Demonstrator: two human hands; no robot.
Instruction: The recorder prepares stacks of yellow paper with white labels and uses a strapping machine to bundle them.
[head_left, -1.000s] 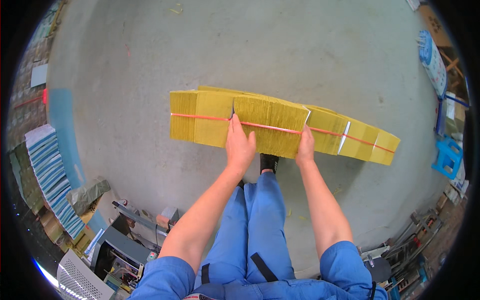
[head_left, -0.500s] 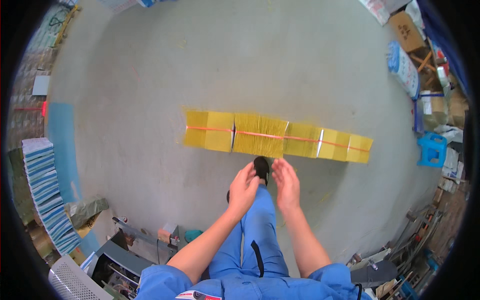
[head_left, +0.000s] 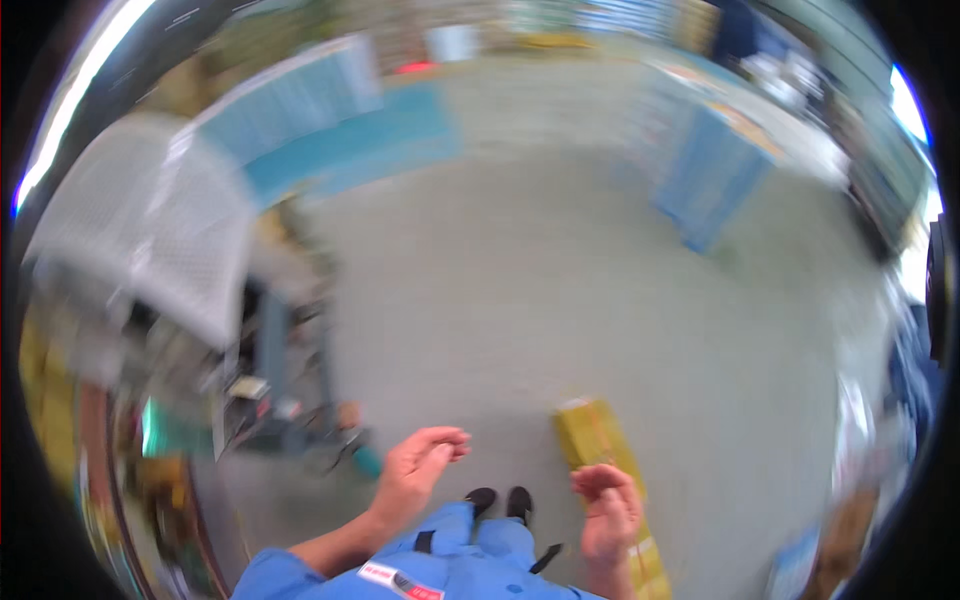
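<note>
My left hand (head_left: 415,472) hangs in the air in front of my body, loosely open with the fingers stretched and nothing in it. On the other side my right hand (head_left: 610,515) is likewise raised, its fingers slightly bent and apart, also without anything in it. Beneath and beside that hand a long row of yellow bundles (head_left: 582,425) lies on the floor at my right. The right hand and forearm cover part of the row; no contact with it shows.
A blurred machine with a white perforated cover (head_left: 150,205) stands at the left. Behind it runs a blue-and-white stack (head_left: 285,100) beside a blue floor strip (head_left: 400,130). A blue-sided stack (head_left: 715,170) stands at the far right on the grey floor (head_left: 500,280).
My view has swung to the left, bringing the machine and stacks closer in. The yellow row now lies at my right instead of ahead. My hands have moved farther apart.
</note>
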